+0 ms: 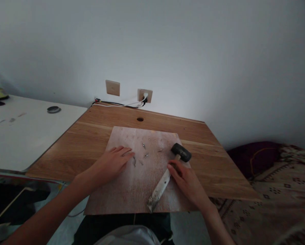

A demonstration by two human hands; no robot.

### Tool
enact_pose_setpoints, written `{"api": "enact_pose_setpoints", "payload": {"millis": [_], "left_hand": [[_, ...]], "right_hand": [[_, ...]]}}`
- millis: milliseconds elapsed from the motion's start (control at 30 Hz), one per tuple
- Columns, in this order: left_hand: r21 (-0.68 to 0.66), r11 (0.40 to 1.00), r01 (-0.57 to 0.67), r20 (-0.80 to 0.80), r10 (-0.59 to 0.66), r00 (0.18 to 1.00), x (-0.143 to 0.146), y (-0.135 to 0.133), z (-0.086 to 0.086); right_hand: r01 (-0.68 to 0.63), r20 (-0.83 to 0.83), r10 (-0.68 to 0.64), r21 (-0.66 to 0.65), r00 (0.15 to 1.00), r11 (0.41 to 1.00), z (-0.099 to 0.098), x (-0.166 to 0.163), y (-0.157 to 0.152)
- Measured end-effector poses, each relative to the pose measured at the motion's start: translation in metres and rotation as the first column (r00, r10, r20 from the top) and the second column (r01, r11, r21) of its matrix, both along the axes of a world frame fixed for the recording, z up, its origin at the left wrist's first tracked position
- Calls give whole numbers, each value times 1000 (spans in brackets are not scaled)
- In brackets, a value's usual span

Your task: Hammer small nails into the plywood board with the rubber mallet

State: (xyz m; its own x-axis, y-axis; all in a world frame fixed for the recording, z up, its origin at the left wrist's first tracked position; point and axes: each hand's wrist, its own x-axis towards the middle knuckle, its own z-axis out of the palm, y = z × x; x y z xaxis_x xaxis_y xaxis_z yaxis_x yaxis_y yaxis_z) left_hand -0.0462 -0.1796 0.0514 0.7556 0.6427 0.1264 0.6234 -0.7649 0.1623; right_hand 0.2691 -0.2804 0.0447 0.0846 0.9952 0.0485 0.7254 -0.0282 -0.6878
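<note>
A rubber mallet with a black head and a worn, pale handle lies slantwise over a thin reddish-white board. My right hand is closed round the handle just below the head. My left hand rests at the board's left side, fingers stretched out and holding nothing that I can see. Close to its fingertips lies a small metal piece, and several more like it, perhaps nails or screws, are scattered over the middle of the board. A row of tiny marks or points runs along its far part.
Beneath the board is a wooden tabletop with a round hole. Cables run along its back edge to a wall socket. On the left stands a white table bearing a dark round item. Patterned fabric lies at right.
</note>
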Motion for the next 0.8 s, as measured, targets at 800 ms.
{"api": "enact_pose_setpoints", "payload": {"millis": [800], "left_hand": [[-273, 942, 194, 404, -71, 912, 111, 86, 6]], "right_hand": [[211, -603, -245, -129, 759, 969, -8, 45, 17]]}}
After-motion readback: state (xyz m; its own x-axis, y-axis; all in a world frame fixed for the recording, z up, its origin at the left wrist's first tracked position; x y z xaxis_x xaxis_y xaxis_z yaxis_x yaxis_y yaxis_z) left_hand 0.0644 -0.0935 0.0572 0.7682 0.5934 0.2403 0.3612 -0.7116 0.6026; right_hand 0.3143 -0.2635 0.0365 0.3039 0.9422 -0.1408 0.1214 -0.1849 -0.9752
